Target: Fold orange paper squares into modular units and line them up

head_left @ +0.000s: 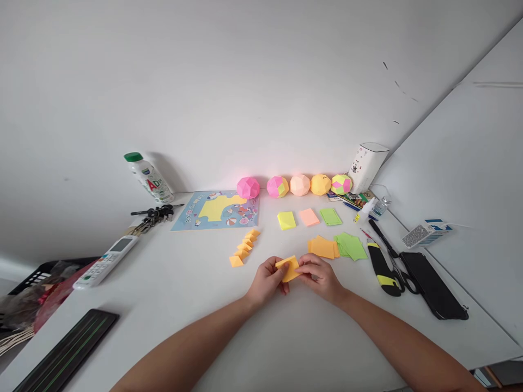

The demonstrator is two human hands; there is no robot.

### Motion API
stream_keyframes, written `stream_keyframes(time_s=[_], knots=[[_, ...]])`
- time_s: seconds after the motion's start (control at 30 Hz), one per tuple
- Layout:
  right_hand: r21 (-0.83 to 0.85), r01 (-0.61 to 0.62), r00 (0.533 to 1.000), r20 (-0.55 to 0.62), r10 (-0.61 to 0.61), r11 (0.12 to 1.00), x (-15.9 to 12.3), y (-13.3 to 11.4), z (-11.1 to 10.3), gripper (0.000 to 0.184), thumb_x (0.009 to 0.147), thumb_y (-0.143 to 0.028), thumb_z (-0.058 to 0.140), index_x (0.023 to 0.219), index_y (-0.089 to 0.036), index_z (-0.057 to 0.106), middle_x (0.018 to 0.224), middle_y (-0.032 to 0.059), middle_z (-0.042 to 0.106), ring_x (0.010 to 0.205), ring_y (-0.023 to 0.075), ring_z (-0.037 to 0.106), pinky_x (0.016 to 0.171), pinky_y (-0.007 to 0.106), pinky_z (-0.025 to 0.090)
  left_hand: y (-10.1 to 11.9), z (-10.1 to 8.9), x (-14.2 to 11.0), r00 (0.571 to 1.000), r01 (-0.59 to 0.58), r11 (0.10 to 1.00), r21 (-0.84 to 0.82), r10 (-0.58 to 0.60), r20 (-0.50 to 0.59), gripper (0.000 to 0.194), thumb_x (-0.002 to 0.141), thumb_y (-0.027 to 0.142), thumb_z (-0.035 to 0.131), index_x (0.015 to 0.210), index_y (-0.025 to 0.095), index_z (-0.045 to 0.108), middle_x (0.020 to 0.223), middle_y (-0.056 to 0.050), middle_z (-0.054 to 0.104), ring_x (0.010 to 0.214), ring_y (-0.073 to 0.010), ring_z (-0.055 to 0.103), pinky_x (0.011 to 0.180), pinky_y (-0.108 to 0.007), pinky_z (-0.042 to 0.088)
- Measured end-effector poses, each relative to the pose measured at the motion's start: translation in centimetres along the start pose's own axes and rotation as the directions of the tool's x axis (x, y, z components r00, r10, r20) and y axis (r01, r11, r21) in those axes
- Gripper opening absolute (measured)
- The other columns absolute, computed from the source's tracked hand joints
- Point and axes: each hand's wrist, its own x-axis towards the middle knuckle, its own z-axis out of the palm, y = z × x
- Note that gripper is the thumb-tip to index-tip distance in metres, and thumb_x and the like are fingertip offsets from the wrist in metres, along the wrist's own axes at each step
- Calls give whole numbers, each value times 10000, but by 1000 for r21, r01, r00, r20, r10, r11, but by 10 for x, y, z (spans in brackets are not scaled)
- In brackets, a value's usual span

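An orange sticky note (291,269), partly folded, is held up between my two hands over the white table. My left hand (267,279) grips its left side, thumb on top. At its right edge, the fingers of my right hand (321,279) pinch the paper. To the left lies a slanting row of several folded orange paper pieces (244,249). Loose orange sheets (324,247) and green sheets (351,246) are spread just beyond my right hand. Farther back sit a yellow pad (286,220), a peach pad (309,217) and a green pad (330,216).
Several faceted paper balls, one pink (248,188), line the wall. A blue picture board (220,210), bottle (150,178), keys (154,215) and remote control (107,262) are at left. Scissors (395,267), a box cutter (383,269) and a black phone (433,285) lie right.
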Motion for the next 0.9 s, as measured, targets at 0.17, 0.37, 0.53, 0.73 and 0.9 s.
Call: stream_keyframes(time_s=[0.17, 0.37, 0.53, 0.73, 0.9], knots=[[119, -120, 992, 40, 116, 986, 0, -3, 0, 121, 824, -272, 575, 818, -204, 675, 844, 56, 503, 728, 154, 530, 554, 257, 486, 2, 1, 0, 999, 40, 999, 1, -40, -14, 372, 734, 510, 582, 818, 157, 504, 490, 52, 537, 334, -89, 483, 356, -205, 371], [362, -449, 893, 149, 425, 817, 2, -11, 1, 195, 812, -345, 580, 801, -172, 669, 861, 40, 543, 559, 97, 543, 487, 238, 480, 0, 0, -2, 999, 1, 999, 32, -2, 39, 344, 780, 482, 545, 867, 150, 533, 534, 41, 538, 378, -72, 473, 389, -192, 337], [429, -482, 865, 91, 494, 764, 5, -13, 1, 207, 800, -361, 582, 766, -162, 631, 654, -2, 559, 516, 107, 523, 477, 243, 461, 7, 1, -6, 994, 17, 1000, 4, -17, 108, 363, 796, 468, 533, 968, 149, 546, 725, -22, 603, 492, -96, 535, 484, -232, 416], [471, -513, 843, 119, 525, 718, 5, -16, 4, 199, 807, -344, 575, 747, -158, 613, 609, -7, 555, 495, 100, 493, 474, 244, 442, 10, 2, -8, 987, 2, 997, 73, -14, 160, 392, 778, 469, 563, 996, 144, 540, 773, -58, 641, 524, -107, 557, 484, -220, 393], [428, -464, 865, 31, 500, 776, 6, -20, 6, 163, 780, -310, 614, 711, -162, 616, 884, 36, 545, 541, 89, 525, 487, 244, 463, 13, 3, -8, 984, 33, 993, 113, -52, 170, 357, 777, 482, 556, 889, 143, 578, 722, -45, 640, 499, -102, 558, 481, -214, 388]])
